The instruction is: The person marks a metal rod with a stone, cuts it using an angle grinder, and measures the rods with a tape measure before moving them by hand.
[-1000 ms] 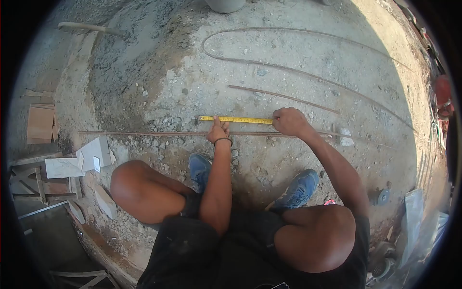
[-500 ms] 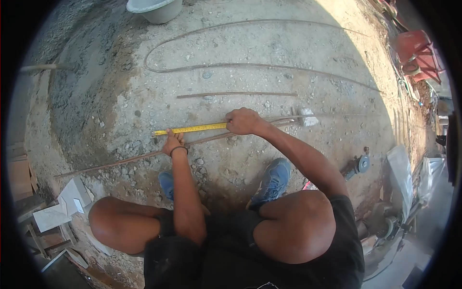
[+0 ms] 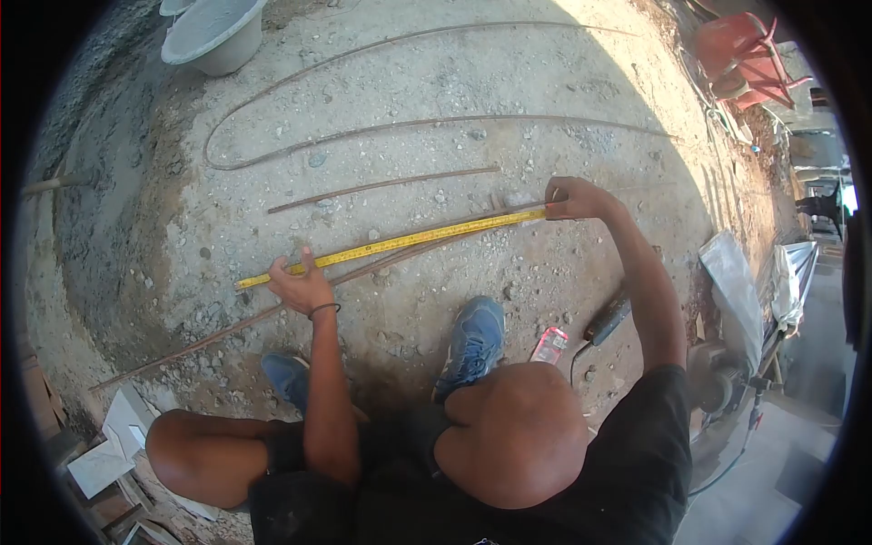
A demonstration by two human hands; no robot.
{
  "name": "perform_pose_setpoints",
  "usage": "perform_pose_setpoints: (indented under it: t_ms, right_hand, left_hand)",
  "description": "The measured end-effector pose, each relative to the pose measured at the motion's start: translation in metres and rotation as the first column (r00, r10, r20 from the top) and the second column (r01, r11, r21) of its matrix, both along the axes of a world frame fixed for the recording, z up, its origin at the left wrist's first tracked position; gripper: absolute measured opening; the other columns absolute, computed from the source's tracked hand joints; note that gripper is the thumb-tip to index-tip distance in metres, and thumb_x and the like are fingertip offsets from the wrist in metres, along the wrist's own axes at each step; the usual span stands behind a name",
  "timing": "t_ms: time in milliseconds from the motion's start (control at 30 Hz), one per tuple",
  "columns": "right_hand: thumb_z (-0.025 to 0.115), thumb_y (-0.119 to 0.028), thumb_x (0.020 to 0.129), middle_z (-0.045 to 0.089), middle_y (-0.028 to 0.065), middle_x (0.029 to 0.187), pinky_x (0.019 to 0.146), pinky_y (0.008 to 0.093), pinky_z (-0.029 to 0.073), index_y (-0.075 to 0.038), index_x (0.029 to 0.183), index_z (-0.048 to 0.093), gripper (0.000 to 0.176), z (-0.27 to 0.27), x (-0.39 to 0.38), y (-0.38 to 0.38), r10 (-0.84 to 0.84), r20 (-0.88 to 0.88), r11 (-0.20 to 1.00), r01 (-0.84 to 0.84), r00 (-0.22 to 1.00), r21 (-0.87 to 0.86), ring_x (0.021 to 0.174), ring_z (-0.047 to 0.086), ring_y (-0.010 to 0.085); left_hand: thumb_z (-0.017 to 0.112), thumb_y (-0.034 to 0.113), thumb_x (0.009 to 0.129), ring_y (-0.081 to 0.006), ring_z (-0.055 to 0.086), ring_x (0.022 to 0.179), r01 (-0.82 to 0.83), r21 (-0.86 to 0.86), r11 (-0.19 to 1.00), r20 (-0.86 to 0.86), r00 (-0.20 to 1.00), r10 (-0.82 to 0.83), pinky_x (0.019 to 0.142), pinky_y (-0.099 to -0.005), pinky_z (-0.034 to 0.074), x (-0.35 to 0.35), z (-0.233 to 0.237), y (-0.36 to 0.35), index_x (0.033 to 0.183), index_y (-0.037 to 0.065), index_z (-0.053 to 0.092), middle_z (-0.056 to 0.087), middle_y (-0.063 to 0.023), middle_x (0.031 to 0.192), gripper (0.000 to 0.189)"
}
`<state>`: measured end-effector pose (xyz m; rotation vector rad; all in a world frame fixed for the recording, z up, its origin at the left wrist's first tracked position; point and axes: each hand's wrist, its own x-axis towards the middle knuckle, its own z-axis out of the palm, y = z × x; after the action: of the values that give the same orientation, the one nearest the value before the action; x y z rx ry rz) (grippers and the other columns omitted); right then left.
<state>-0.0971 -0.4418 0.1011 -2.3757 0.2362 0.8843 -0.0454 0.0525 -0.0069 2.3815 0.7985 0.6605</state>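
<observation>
A yellow tape measure (image 3: 409,240) stretches between my two hands, along thin brown rods (image 3: 227,329) on the rough ground. Near the tape's left end, my left hand (image 3: 302,286) pinches it with thumb and fingers. My right hand (image 3: 579,200) is closed around the tape's other end; the case is hidden in it. A short rod (image 3: 381,184) lies beyond the tape, and past that a long rod (image 3: 363,143) bent into a U.
A grey tub (image 3: 218,41) stands at the upper left, a red wheelbarrow (image 3: 740,59) at the upper right. Right of my shoe (image 3: 475,341) lie a red-and-white packet (image 3: 549,346) and a dark tool (image 3: 607,318). Broken tiles (image 3: 100,468) lie lower left.
My right hand has moved right, and a longer stretch of tape shows between my hands. The camera view has shifted, so the ground items appear further left.
</observation>
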Motion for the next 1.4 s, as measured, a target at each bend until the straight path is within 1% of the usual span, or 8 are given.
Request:
perform_pose_setpoints:
  t_ms: [167,300,400,733,800,1067,1200,1400]
  right_hand:
    - [0.074,-0.028,0.072,0.069,0.0091,0.077,0.056,0.0311,0.05,-0.005,0.091,0.066,0.031,0.012,-0.011,-0.054,-0.104,-0.004,0.993,0.103,0.995,-0.052,0.065,0.064,0.0163]
    - [0.073,-0.022,0.072,0.069,0.0058,0.074,0.051,0.0281,0.046,-0.004,0.089,0.066,0.025,0.012,-0.01,-0.074,-0.11,0.023,0.992,0.111,0.994,-0.059,0.06,0.06,0.0124]
    - [0.074,-0.022,0.072,0.069,0.0057,0.074,0.052,0.0282,0.046,-0.006,0.09,0.067,0.025,0.009,-0.007,-0.081,-0.072,0.032,0.995,0.074,0.997,-0.072,0.06,0.061,0.0122]
    - [0.073,-0.03,0.07,0.069,0.0061,0.075,0.06,0.0329,0.049,-0.009,0.087,0.069,0.027,-0.006,-0.016,-0.098,-0.081,0.036,0.996,0.082,0.996,-0.038,0.067,0.063,0.0172]
    - [0.072,-0.029,0.072,0.069,0.0068,0.077,0.063,0.0334,0.05,-0.01,0.095,0.07,0.03,-0.013,-0.024,-0.099,-0.102,0.111,0.994,0.097,0.989,0.044,0.069,0.064,0.0186]
    - [0.069,-0.026,0.078,0.07,0.0076,0.081,0.069,0.0329,0.052,-0.01,0.102,0.071,0.028,-0.025,-0.015,-0.068,-0.005,0.251,1.0,0.006,0.968,-0.001,0.074,0.066,0.0179]
    - [0.068,-0.025,0.078,0.07,0.0075,0.079,0.068,0.0331,0.051,-0.009,0.091,0.073,0.021,-0.025,0.011,-0.049,-0.02,0.031,1.0,0.02,0.999,0.004,0.072,0.065,0.0183]
    - [0.069,-0.028,0.074,0.069,0.0091,0.075,0.066,0.0365,0.05,-0.01,0.086,0.073,0.022,-0.048,0.031,-0.057,0.198,0.164,0.972,-0.172,0.966,-0.159,0.069,0.065,0.0235]
  left_hand:
    - [0.073,0.022,0.081,-0.034,0.056,0.093,0.87,-0.138,0.473,-0.011,0.476,-0.879,0.082,-0.0447,0.045,0.001,0.026,-0.09,0.096,0.008,0.066,0.062,-0.0131,0.092,0.022]
    - [0.068,0.032,0.085,-0.0364,0.06,0.091,0.934,-0.321,0.157,-0.23,0.084,-0.97,0.08,-0.0444,0.048,0.015,0.014,-0.134,0.097,0.006,0.069,0.066,-0.0163,0.092,0.029]
    - [0.064,0.042,0.088,-0.0378,0.063,0.084,0.879,-0.458,0.133,-0.379,-0.057,-0.924,0.076,-0.0447,0.049,0.025,0.012,-0.144,0.096,0.004,0.068,0.067,-0.0185,0.086,0.038]
    - [0.068,0.042,0.085,-0.0304,0.062,0.063,0.846,-0.511,0.15,-0.332,-0.034,-0.943,0.063,-0.041,0.047,0.043,0.028,-0.137,0.088,0.005,0.075,0.064,-0.0201,0.068,0.038]
    - [0.069,0.038,0.086,-0.0167,0.056,0.056,0.855,-0.462,0.234,-0.392,0.04,-0.919,0.059,-0.0344,0.045,0.049,0.043,-0.118,0.086,0.001,0.073,0.061,-0.015,0.061,0.037]
    - [0.072,0.034,0.085,-0.0077,0.05,0.052,0.691,-0.626,0.361,-0.453,0.055,-0.89,0.048,-0.0262,0.04,0.091,0.04,0.025,0.085,0.001,0.075,0.058,0.0002,0.059,0.033]
    - [0.073,0.037,0.085,-0.0088,0.051,0.057,0.554,-0.676,0.486,-0.57,0.024,-0.821,0.055,-0.0274,0.042,0.096,0.044,0.043,0.087,0.001,0.075,0.061,-0.0014,0.062,0.036]
    - [0.073,0.036,0.085,-0.0085,0.053,0.06,0.599,-0.673,0.434,-0.53,0.018,-0.848,0.058,-0.0266,0.044,0.09,0.03,0.035,0.09,0.002,0.075,0.063,-0.0021,0.064,0.035]
